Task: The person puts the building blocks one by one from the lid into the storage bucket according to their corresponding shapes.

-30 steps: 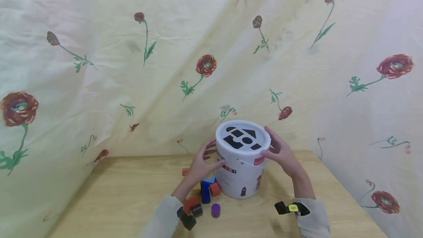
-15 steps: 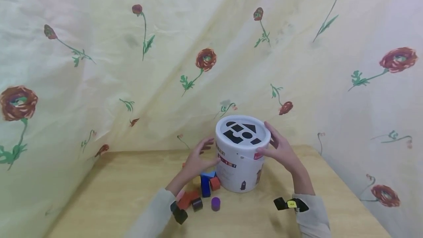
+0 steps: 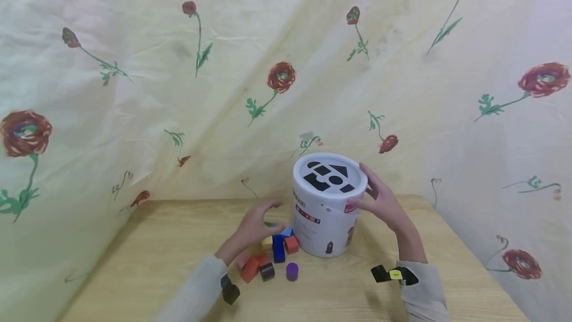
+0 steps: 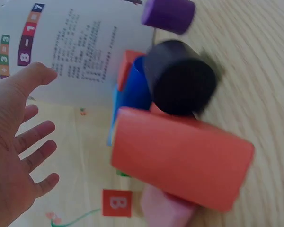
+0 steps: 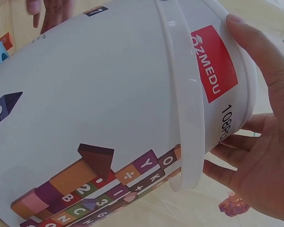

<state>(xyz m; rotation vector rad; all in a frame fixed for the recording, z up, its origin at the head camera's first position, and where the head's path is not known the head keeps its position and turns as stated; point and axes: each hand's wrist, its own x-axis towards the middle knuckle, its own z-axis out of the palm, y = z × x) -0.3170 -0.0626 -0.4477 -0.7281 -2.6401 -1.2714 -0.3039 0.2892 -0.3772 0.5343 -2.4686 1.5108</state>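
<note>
A white toy-block bucket stands upright on the table, its lid marked with black block shapes. My right hand grips its upper right side, thumb in front and fingers round the far side. In the right wrist view the fingers curl around the lid end, near a red label. My left hand is apart from the bucket, fingers spread and holding nothing, above several blocks. Among these are a blue block, a red block, an orange-red block and a black cylinder.
A purple cylinder stands in front of the bucket. A pink block and a red block with a letter B lie at the pile's left. Behind the wooden table hangs a flowered cloth.
My left hand has let go of the bucket's left side and moved left, over the blocks. The right hand keeps its grip. The head view has tilted slightly downward.
</note>
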